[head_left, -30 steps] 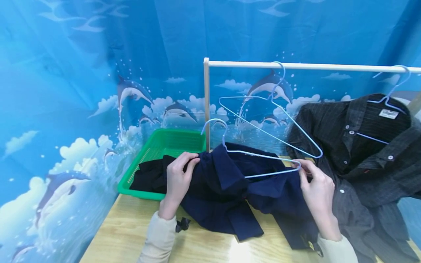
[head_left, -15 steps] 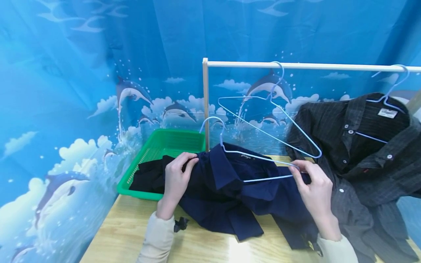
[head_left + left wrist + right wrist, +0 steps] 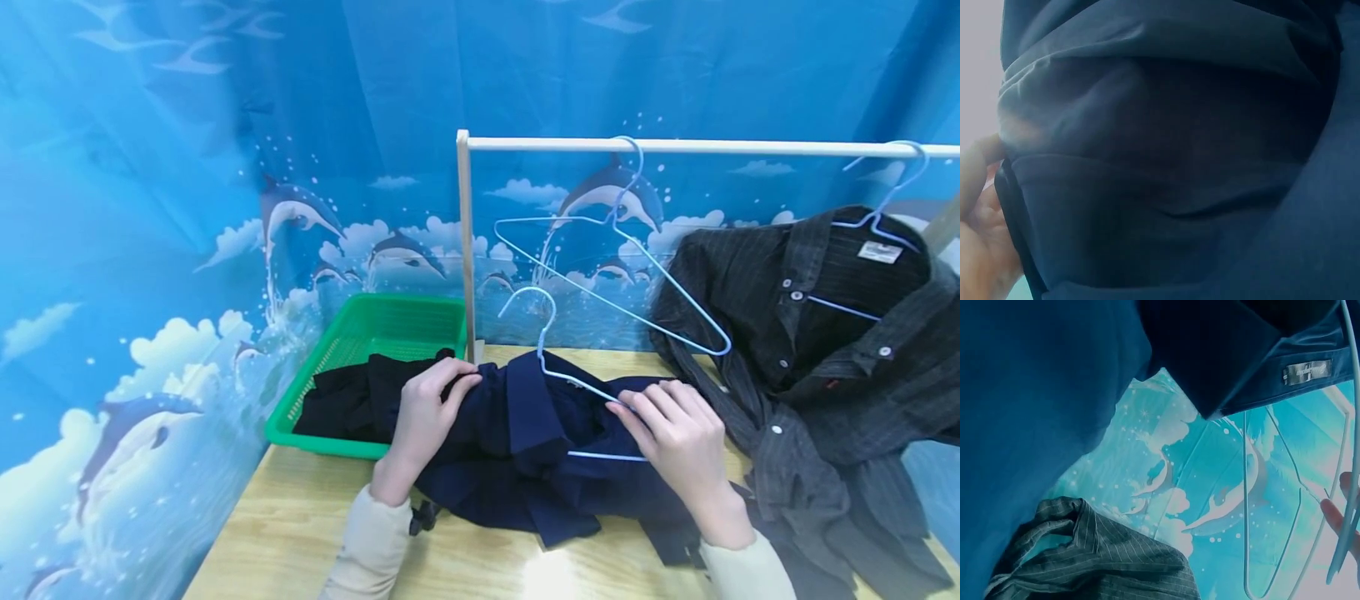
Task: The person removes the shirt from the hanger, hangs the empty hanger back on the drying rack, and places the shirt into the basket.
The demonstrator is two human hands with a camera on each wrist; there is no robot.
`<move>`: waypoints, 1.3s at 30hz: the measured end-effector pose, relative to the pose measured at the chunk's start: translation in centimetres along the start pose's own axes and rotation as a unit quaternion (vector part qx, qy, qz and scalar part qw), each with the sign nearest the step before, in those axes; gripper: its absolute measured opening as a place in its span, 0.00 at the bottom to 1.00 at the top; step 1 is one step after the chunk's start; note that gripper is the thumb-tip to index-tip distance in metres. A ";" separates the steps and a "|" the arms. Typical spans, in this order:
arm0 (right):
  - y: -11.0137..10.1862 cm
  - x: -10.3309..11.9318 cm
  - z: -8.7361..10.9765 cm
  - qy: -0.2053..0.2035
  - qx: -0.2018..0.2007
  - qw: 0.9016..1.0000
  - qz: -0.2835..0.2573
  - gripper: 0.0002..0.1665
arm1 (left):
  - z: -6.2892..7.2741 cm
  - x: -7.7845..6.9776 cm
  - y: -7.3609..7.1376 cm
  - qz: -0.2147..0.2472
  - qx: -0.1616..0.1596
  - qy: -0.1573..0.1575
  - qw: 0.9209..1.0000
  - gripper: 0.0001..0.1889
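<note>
A navy collared shirt [image 3: 534,412] lies spread over the table and the near rim of a basket. My left hand [image 3: 420,421] pinches its left shoulder between thumb and fingers; in the left wrist view the fingers [image 3: 988,215] show at the edge of the cloth. A light blue wire hanger [image 3: 579,383] has its left end inside the shirt, hidden by the collar. My right hand [image 3: 681,446] grips the hanger's right end over the shirt. The hanger's hook stands up above the collar, and its lower bar crosses the shirt front.
A green basket [image 3: 408,302] with black cloth [image 3: 341,400] stands at the left. Behind, a rack rail [image 3: 540,145] carries a bare blue hanger [image 3: 585,292] and a dark striped shirt [image 3: 727,283] on another hanger. The wooden table [image 3: 285,508] shows in front.
My right hand has moved left and a little down. The hanger's hook has shifted right and lower, and the left hand has moved slightly right with the shirt's shoulder.
</note>
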State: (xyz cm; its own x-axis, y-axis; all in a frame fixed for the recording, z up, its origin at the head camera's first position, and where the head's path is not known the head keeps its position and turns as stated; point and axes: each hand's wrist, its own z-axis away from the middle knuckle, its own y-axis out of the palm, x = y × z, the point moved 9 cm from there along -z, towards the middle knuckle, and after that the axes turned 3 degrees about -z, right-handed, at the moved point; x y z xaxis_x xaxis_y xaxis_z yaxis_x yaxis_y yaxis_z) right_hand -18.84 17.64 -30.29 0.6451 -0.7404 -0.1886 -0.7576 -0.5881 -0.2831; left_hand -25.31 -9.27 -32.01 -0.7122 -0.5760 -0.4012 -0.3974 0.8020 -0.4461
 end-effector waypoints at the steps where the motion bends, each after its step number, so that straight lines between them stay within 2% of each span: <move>1: 0.1 0.0 0.1 0.000 0.002 1.000 -0.001 0.23 | 0.0 -0.1 0.1 0.000 0.003 0.003 1.000 0.03; 10: 0.5 -0.4 0.4 0.018 0.013 1.000 -0.010 0.23 | 0.1 -0.1 0.6 -0.003 0.017 0.001 1.000 0.02; 24: 0.7 0.0 0.3 0.004 0.015 1.000 -0.011 0.20 | 0.2 0.2 0.6 -0.005 0.027 -0.003 1.000 0.03; 32: 0.8 -0.2 0.6 0.012 0.022 0.999 -0.019 0.20 | 0.2 0.6 0.6 -0.005 0.032 -0.010 0.999 0.03; 39: 0.6 -0.4 0.5 0.010 0.010 1.000 -0.015 0.20 | 0.2 0.9 0.5 -0.007 0.030 -0.011 0.999 0.03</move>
State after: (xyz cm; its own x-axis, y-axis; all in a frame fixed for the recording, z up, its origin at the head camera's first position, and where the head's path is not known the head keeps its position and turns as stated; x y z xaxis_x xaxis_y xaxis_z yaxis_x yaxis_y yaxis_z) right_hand -19.45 17.75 -30.89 0.6649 -0.7296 -0.1603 -0.7361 -0.6036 -0.3063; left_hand -26.08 -9.48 -32.72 -0.6936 -0.5910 -0.4118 -0.3711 0.7831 -0.4990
